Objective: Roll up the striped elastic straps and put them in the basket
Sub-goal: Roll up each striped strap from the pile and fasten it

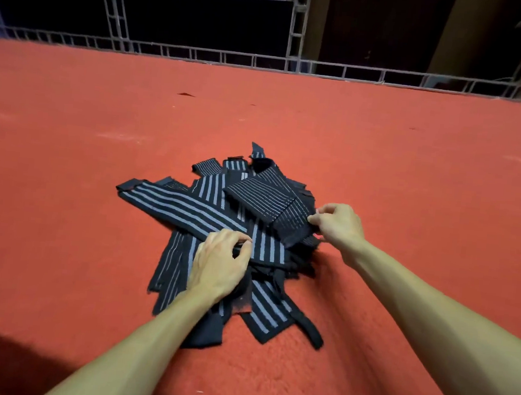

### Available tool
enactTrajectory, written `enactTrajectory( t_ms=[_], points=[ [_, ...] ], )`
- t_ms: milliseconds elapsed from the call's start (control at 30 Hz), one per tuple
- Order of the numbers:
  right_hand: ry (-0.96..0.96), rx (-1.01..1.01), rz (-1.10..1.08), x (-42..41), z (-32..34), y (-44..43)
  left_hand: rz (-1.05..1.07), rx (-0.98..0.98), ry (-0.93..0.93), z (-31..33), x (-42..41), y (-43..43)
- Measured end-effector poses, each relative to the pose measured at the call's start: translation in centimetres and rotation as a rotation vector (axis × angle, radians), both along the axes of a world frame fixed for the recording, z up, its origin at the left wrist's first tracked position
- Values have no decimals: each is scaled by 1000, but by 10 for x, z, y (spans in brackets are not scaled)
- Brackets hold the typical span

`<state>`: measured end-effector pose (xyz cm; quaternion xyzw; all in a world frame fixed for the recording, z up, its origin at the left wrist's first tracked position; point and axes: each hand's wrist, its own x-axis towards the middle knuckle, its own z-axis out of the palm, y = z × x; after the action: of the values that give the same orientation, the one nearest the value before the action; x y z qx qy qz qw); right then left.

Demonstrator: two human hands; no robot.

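I am leaning over the red felt bench (383,164), with both bare forearms reaching in from its near edge. The striped elastic straps (209,189) are lying in one loose, criss-crossed heap about midway between the left and right edges, somewhat nearer the near edge than the far one. None of them is rolled.

My left hand (219,265) is resting on the near side of the heap. Its fingers are curling in, and the thumb and fingertips are pinching the long strap (172,203), a black one with broad grey stripes running from the heap's left side across to its middle. I am gripping it close to its right end.

My right hand (339,225) is working at the heap's right side. Its fingers are bent tight, with thumb and forefinger pinching the right corner of the fine-striped strap (272,198), a wider folded piece lying on top of the others.

Another broad-striped strap with a loop (273,316) is trailing out of the heap toward the near edge, below my left wrist.

Beyond the far edge, grey metal racking (296,25) is standing against a dark background.
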<state>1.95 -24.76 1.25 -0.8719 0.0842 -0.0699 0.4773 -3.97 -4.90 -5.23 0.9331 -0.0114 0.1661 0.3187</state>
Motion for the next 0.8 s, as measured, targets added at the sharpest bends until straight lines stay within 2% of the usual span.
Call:
enactTrajectory(
  t_ms=[100,167,300,400,500,600,667,800],
  points=[
    [-29,101,8,-23,8,-33,-10,122,47,16,-7,-11],
    [-78,185,16,-39,11,-57,-28,114,-7,27,-15,-29],
    [-199,190,-17,-69,16,-110,-227,67,-153,46,-29,-79],
    [-260,165,-37,-93,21,-147,-388,97,-133,54,-40,-121],
    [-203,212,22,-120,20,-173,-483,55,-12,49,-48,-165],
    [-124,315,115,-145,11,-191,-457,-85,119,36,-55,-205],
    [-83,362,166,-154,3,-201,-452,-84,127,24,-59,-225],
    [-57,288,146,-162,-10,-217,-505,-35,107,9,-62,-241]
  ],
)
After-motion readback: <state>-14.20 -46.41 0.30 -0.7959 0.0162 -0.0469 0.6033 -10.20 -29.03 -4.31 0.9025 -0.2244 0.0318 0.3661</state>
